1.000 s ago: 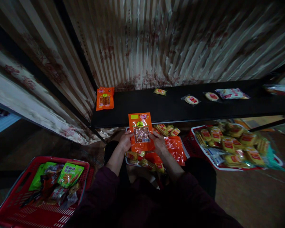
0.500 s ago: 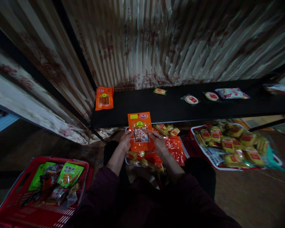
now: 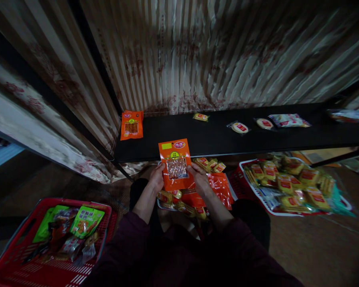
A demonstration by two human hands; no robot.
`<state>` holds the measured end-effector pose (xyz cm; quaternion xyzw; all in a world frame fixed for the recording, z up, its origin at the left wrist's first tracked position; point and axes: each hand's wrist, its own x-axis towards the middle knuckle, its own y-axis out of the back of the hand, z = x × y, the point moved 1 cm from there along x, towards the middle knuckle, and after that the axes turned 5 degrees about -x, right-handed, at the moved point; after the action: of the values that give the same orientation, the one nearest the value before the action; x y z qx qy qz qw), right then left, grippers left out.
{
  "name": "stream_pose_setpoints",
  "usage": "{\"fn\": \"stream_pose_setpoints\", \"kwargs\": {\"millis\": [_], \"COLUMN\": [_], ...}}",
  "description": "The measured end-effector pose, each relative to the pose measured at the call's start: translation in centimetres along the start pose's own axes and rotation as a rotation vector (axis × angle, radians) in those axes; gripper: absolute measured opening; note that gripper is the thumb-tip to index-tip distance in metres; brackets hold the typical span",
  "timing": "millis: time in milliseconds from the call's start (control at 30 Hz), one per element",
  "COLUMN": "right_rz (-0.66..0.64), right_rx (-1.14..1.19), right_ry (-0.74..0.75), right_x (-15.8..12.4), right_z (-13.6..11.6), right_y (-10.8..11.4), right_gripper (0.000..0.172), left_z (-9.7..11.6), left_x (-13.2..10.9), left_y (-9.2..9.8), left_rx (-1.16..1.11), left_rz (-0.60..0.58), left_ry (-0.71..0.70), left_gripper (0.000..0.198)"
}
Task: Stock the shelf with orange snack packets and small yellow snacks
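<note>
Orange packet [image 3: 176, 166] in the pinch of left hand [image 3: 157, 177] and right hand [image 3: 199, 177], one per side (forearms [image 3: 143, 203] aslant).

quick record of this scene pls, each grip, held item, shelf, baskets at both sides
left grip: on held pack, left edge
right grip: on held pack, right edge
held pack: orange, front showing, before shelf's near edge
shelf: black; shelf pack, orange, at left end; wrapped snacks farther right
left basket: red; green bag and other snacks
right basket: red, white rim; many yellow packs
</note>
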<state>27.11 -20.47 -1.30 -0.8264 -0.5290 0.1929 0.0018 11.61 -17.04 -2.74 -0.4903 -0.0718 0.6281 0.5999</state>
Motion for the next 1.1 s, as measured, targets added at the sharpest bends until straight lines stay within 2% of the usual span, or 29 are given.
{"fn": "stream_pose_setpoints", "kwargs": {"millis": [233, 400, 533, 600, 733, 800, 867, 967, 1100], "right_rz": [-0.017, -0.055, -0.103, -0.074, 0.094, 0.119, 0.109, 0.025, -0.135], "right_rx": [-0.047, -0.173, -0.272, -0.329, -0.593, -0.751, -0.848, -0.841, -0.656], "right_ry": [0.052, 0.123, 0.184, 0.257, 0.515, 0.646, 0.710, 0.685, 0.524], "right_x": [-0.2, -0.1, 0.4, 0.7, 0.5, 0.0, -0.6, -1.8, -3.0], "right_z": [-0.5, -0.5, -0.1, 0.1, -0.5, -1.1, -1.7, -2.5, -3.3], "right_y": [-0.1, -0.2, -0.2, -0.3, -0.4, -0.6, -1.1, -2.1, -3.1], "right_gripper": [0.029, 0.032, 0.036, 0.040, 0.048, 0.041, 0.033, 0.035, 0.051], "left_z": [0.6, 1.0, 1.2, 1.3, 1.5, 1.6, 1.7, 2.0, 2.0], "left_x": [-1.0, -1.5, -1.7, -1.8, -2.1, -2.4, -2.8, -3.7, -5.0], "left_y": [-0.5, -0.7, -0.9, -1.1, -1.6, -1.9, -2.5, -3.8, -5.6], "left_rx": [-0.027, -0.053, -0.067, -0.063, -0.056, -0.060, -0.057, -0.011, 0.119], "left_rz": [-0.042, -0.093, -0.103, -0.105, -0.100, -0.098, -0.097, -0.122, -0.190], "left_ry": [0.006, -0.008, -0.031, -0.041, -0.067, -0.089, -0.117, -0.156, -0.206], "left_gripper": [0.015, 0.023, 0.021, 0.022, 0.024, 0.026, 0.028, 0.033, 0.037]}}
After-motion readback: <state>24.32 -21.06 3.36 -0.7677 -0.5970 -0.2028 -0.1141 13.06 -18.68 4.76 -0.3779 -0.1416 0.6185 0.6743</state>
